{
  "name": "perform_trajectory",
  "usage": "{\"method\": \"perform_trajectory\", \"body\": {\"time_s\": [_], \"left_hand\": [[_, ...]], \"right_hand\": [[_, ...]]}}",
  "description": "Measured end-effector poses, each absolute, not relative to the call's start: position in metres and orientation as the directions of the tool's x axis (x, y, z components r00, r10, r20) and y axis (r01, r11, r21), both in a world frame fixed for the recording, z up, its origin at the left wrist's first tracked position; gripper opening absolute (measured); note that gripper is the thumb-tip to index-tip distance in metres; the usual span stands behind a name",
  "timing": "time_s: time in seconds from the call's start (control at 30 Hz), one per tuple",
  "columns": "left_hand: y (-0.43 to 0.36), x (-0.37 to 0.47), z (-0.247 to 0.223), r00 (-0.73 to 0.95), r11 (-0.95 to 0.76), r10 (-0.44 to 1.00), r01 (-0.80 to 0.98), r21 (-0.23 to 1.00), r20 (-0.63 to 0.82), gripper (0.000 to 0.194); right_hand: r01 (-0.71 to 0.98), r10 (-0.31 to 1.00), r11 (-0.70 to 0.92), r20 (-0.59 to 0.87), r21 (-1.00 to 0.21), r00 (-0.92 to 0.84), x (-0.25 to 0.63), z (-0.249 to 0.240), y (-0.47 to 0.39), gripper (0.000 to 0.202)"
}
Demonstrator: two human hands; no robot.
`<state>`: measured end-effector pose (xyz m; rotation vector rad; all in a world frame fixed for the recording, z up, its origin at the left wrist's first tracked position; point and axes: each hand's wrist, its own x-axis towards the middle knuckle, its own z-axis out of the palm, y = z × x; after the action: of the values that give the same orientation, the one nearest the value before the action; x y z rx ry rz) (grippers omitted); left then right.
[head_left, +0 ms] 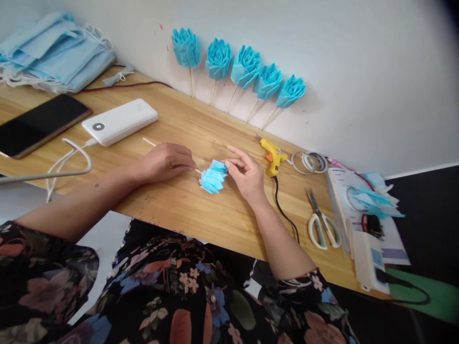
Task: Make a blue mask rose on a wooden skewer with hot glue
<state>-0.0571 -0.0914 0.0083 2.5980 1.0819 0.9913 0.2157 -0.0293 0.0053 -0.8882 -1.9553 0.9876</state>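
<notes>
A small blue folded flower (213, 177) on a thin wooden stick (148, 142) lies sideways over the middle of the wooden table (201, 220). My left hand (168, 162) is closed round the stick, whose tail end shows beyond the knuckles at the left. At the flower's right side, my right hand (245, 173) pinches an upper petal between thumb and fingers, with the index finger stretched out. Five finished-looking blue flowers on sticks, the nearest being the rightmost flower (290, 91), lean upright against the wall behind.
A yellow glue gun (273, 155), tape rolls (315, 162) and scissors (322, 224) lie right, near a power strip (371, 260). At left are a phone (41, 125), a white power bank (120, 122) with cable, and a pile of blue masks (57, 52).
</notes>
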Motion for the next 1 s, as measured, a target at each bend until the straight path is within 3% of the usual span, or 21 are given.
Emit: {"method": "perform_trajectory", "body": {"time_s": [0.3, 0.5, 0.83, 1.0], "left_hand": [[-0.090, -0.058, 0.004, 0.499, -0.692, 0.716, 0.599, 0.402, 0.489, 0.028], [-0.089, -0.060, 0.003, 0.492, -0.670, 0.740, 0.601, 0.436, 0.459, 0.030], [-0.088, -0.059, 0.001, 0.483, -0.668, 0.743, 0.584, 0.461, 0.464, 0.030], [-0.092, -0.053, 0.011, 0.405, -0.619, 0.785, 0.531, 0.579, 0.469, 0.029]], "right_hand": [[0.241, 0.750, 0.545, 0.339, -0.803, -0.568, 0.216, 0.015, -0.040, 0.037], [0.208, 0.705, 0.581, 0.359, -0.787, -0.612, 0.219, 0.021, -0.043, 0.051], [0.233, 0.699, 0.576, 0.325, -0.784, -0.637, 0.220, 0.022, -0.042, 0.053], [0.201, 0.672, 0.598, 0.349, -0.775, -0.653, 0.221, 0.021, -0.042, 0.051]]}}
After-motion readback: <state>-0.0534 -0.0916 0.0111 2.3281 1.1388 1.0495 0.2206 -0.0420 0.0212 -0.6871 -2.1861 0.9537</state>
